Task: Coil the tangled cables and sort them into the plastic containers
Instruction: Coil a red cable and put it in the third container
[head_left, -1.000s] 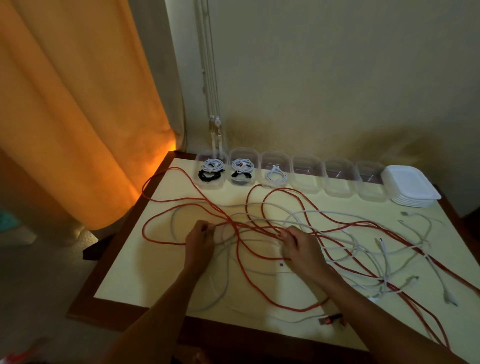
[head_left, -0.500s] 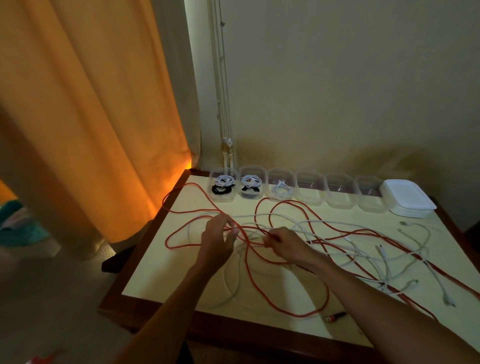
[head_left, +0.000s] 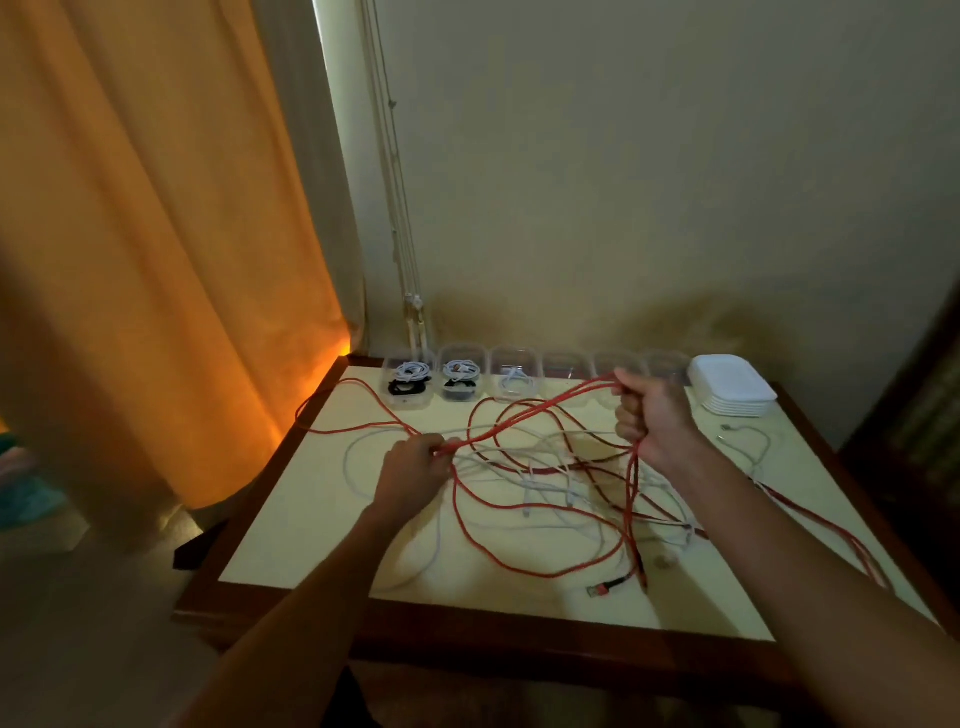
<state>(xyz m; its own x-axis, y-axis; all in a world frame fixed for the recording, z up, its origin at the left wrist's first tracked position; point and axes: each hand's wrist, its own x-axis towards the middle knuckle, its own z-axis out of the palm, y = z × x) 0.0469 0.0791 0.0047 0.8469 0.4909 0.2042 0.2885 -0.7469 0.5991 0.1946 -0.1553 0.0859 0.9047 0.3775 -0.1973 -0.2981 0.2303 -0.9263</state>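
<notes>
A long red cable (head_left: 524, 415) lies tangled with several white cables (head_left: 550, 486) across the cream table top. My left hand (head_left: 415, 467) pinches red strands near the table's middle left. My right hand (head_left: 654, 415), raised toward the back, grips a bundle of red strands that stretches taut to the left hand. The red cable's plug (head_left: 605, 588) lies near the front edge. A row of clear plastic containers (head_left: 566, 366) stands along the back; the left two (head_left: 408, 384) hold coiled white and black cables, the third (head_left: 517, 382) a white coil.
A stack of white lids (head_left: 730, 384) sits at the back right of the table. An orange curtain (head_left: 156, 260) hangs at the left, close to the table's corner. The wooden table rim (head_left: 467, 629) runs along the front. A wall stands directly behind the containers.
My right hand has lifted and swung back to the right with red strands, pulling them taut. My left hand stayed near the middle left, still pinching the red cable. The view has tilted up.
</notes>
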